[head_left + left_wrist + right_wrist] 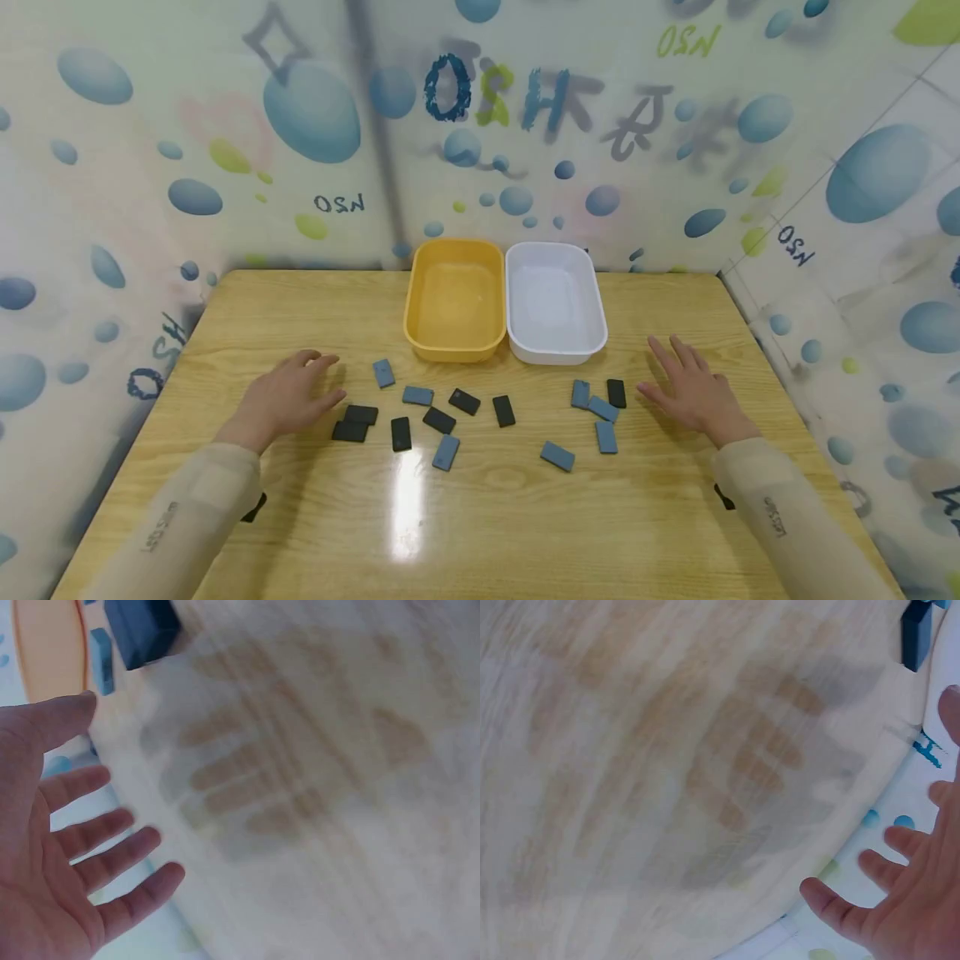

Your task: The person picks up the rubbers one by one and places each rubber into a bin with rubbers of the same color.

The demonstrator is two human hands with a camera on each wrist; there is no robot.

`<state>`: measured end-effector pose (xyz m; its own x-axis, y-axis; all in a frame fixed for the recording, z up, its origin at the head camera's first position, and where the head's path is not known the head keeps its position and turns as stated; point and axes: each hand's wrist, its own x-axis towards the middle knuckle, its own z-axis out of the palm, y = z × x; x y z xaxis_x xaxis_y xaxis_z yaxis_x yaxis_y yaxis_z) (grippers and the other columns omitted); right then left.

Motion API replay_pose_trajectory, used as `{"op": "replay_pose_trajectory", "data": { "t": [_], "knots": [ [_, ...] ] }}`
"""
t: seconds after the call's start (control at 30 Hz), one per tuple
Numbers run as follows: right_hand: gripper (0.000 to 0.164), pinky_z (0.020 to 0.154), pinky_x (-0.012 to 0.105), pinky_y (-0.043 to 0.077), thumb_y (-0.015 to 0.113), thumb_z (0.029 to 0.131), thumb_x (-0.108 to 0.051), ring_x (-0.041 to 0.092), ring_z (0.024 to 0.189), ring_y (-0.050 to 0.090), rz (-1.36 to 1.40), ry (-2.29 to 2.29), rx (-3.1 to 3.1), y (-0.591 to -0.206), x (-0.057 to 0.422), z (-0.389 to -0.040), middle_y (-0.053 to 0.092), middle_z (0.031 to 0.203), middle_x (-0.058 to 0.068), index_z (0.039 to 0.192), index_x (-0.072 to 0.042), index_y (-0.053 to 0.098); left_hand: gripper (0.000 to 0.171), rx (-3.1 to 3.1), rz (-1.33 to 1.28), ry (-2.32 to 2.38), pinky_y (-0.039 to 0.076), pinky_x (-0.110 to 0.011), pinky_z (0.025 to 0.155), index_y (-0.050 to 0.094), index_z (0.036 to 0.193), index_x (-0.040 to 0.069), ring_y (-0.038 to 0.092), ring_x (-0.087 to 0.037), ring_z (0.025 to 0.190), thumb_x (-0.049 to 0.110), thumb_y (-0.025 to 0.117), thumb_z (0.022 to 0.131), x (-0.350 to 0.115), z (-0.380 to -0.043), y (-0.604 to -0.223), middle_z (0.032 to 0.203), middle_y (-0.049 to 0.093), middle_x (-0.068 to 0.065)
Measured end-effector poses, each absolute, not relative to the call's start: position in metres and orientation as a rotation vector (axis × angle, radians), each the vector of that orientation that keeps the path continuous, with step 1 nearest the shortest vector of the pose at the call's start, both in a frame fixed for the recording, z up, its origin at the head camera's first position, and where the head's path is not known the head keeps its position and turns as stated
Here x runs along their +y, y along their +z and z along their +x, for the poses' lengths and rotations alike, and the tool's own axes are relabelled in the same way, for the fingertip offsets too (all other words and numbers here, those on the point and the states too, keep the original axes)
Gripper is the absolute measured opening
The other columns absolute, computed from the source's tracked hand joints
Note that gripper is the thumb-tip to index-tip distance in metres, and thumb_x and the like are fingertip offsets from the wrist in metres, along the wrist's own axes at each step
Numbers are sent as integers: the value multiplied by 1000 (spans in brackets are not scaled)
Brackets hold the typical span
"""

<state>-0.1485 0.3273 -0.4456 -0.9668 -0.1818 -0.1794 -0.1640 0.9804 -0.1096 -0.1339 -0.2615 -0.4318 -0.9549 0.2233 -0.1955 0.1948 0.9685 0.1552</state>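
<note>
Small flat rectangular blocks, some black and some blue-grey, lie scattered across the wooden table. My left hand (288, 396) hovers over the table's left side with fingers spread, holding nothing. Nearest to it are two overlapping black blocks (350, 431); the left wrist view shows a dark block (142, 630) beyond the thumb. On the right, my right hand (693, 393) is also raised with fingers apart and nothing in it. A black block (616, 393) lies just left of its fingertips, near several blue-grey blocks (606, 437). In the right wrist view a dark block (916, 636) shows at the upper right.
A yellow bin (455, 350) and a white bin (557, 357) stand side by side at the table's back edge, against a patterned backdrop. Partly hidden black blocks lie by the left sleeve (255, 508) and the right sleeve (724, 497). More blocks, such as a blue-grey block (557, 456), lie mid-table.
</note>
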Motion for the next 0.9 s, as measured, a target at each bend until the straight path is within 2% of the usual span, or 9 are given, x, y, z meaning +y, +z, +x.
{"op": "replay_pose_trajectory", "data": {
  "t": [0.2,0.37,0.5,0.77,0.9],
  "knots": [
    [77,92,76,33,38,98,-61,54,135,31,-271,-139,2904,-435,321,-146,27,152,30,157,-17,13,55,2867,376,169,51,-58,81,52,137,9,61,-43,111,43,58,95,-248,-138,-417,133,56,-26],
    [73,94,75,33,40,101,-53,54,132,36,-282,-171,2868,-428,311,-146,30,151,31,156,-11,17,52,2844,422,177,53,-52,78,54,134,8,66,-33,102,41,60,94,-237,-142,-410,122,64,-18],
    [72,94,72,36,41,101,-51,53,130,40,-323,-197,2870,-424,303,-145,36,148,31,155,-10,19,50,2832,446,173,54,-50,76,55,132,8,67,-31,98,40,61,94,-229,-146,-408,115,67,-16],
    [55,92,58,47,52,100,-40,43,115,58,-431,-239,2958,-421,293,-143,56,133,26,142,-6,45,50,2850,396,94,54,-48,71,55,132,6,68,-29,91,41,58,95,-217,-152,-412,111,70,-15],
    [47,88,54,49,56,98,-35,39,109,62,-488,-227,2973,-421,287,-142,62,126,22,134,-5,54,53,2815,331,91,53,-43,62,52,134,5,66,-25,77,41,56,96,-211,-156,-415,104,71,-16]
  ]
}}
